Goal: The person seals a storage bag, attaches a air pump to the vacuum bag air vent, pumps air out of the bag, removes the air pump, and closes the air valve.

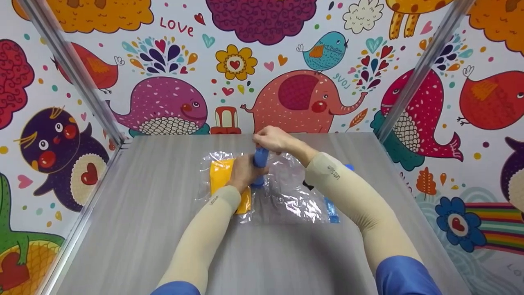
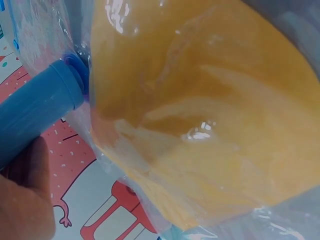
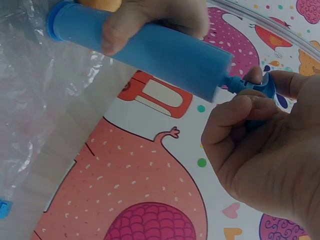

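A blue hand pump [image 1: 260, 157] stands upright on a clear plastic bag [image 1: 292, 192] that lies on the table. My left hand [image 1: 244, 170] grips the pump's barrel, thumb and fingers wrapped round it. Above it, my right hand [image 1: 273, 139] holds the pump's handle [image 3: 269, 86] in curled fingers, with the rod barely drawn out of the barrel. Inside the bag lies a flat yellow item [image 2: 210, 115], partly hidden by my left hand and forearm in the head view. The pump's lower end meets a blue round valve [image 2: 77, 70] on the bag.
The grey table [image 1: 163, 196] runs back to a wall [image 1: 229, 32] printed with cartoon animals. Metal posts [image 1: 77, 69] rise at both far corners. At the bag's right edge are blue pieces [image 1: 332, 212], and a small black shape [image 1: 308, 185] shows beside my right sleeve.
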Action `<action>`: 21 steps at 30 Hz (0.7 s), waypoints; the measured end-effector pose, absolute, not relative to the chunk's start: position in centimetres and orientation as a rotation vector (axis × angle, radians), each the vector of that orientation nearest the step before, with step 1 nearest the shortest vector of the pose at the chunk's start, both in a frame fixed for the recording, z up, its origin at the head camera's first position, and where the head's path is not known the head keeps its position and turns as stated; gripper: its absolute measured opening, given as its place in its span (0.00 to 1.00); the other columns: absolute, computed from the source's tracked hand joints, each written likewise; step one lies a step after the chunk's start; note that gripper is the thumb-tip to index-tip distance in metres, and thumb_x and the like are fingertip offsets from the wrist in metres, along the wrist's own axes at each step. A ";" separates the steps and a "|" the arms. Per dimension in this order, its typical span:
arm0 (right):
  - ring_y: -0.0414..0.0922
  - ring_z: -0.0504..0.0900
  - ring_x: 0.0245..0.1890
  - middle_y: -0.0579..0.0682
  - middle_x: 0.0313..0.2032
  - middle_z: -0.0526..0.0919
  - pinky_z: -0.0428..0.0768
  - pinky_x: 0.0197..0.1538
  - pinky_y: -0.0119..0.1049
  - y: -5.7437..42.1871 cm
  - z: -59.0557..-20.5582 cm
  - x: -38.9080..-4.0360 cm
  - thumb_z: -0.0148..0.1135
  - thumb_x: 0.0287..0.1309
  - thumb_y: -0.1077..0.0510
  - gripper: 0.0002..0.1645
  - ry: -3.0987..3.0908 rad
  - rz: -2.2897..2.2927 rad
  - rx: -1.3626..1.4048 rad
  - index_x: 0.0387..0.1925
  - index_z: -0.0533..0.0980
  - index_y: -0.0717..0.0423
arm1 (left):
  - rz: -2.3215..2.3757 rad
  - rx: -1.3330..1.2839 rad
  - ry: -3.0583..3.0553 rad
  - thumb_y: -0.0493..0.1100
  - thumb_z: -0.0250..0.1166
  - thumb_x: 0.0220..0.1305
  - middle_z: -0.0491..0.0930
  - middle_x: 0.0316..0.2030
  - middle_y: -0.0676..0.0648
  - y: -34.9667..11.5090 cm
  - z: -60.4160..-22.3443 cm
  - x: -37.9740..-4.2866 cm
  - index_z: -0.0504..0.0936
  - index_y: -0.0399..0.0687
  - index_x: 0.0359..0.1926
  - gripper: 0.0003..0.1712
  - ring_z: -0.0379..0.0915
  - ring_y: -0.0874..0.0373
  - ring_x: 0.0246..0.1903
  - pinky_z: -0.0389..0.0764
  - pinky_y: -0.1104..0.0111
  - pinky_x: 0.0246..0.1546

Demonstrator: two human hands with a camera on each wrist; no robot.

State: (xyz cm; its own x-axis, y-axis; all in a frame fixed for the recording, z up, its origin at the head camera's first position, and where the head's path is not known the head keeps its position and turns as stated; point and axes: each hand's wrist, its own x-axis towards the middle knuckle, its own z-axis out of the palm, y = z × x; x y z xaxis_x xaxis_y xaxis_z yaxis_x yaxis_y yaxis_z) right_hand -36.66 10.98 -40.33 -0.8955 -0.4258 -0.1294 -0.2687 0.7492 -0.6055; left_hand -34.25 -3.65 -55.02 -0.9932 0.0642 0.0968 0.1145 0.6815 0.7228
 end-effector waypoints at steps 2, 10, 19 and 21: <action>0.39 0.68 0.21 0.42 0.26 0.77 0.72 0.21 0.32 11.0 -40.7 -36.6 0.52 0.74 0.48 0.20 2.694 -0.874 -0.558 0.29 0.82 0.50 | -1.214 -0.156 -2.815 0.53 0.82 0.66 0.96 0.40 0.45 -3.6 -55.0 -34.2 0.92 0.44 0.49 0.20 0.92 0.49 0.39 0.95 0.53 0.56; 0.39 0.69 0.23 0.42 0.26 0.76 0.77 0.24 0.37 10.9 -41.2 -36.2 0.51 0.76 0.46 0.22 2.731 -0.902 -0.554 0.27 0.81 0.49 | -1.235 -0.143 -2.795 0.51 0.82 0.64 0.96 0.39 0.45 -3.7 -54.9 -34.3 0.92 0.44 0.47 0.18 0.93 0.48 0.39 0.95 0.53 0.54; 0.39 0.71 0.23 0.42 0.26 0.78 0.73 0.21 0.32 10.8 -41.4 -36.1 0.50 0.76 0.46 0.24 2.748 -0.916 -0.545 0.29 0.84 0.50 | -1.301 -0.143 -2.804 0.51 0.83 0.65 0.96 0.44 0.44 -3.9 -55.1 -34.2 0.92 0.43 0.53 0.22 0.93 0.47 0.43 0.94 0.50 0.60; 0.40 0.72 0.23 0.42 0.26 0.78 0.73 0.21 0.31 10.8 -41.3 -36.2 0.51 0.76 0.46 0.24 2.757 -0.919 -0.536 0.29 0.85 0.51 | -1.281 -0.152 -2.811 0.52 0.83 0.65 0.96 0.44 0.44 -3.9 -55.1 -34.2 0.92 0.43 0.53 0.23 0.93 0.47 0.43 0.94 0.51 0.60</action>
State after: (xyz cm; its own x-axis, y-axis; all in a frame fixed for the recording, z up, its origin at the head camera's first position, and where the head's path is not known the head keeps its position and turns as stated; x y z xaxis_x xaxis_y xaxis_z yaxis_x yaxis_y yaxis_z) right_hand -36.17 10.81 -41.31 -0.9175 -0.3930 -0.0612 -0.2777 0.7433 -0.6086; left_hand -34.22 -3.85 -55.10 -0.9940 0.0693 0.0846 0.1093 0.6523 0.7500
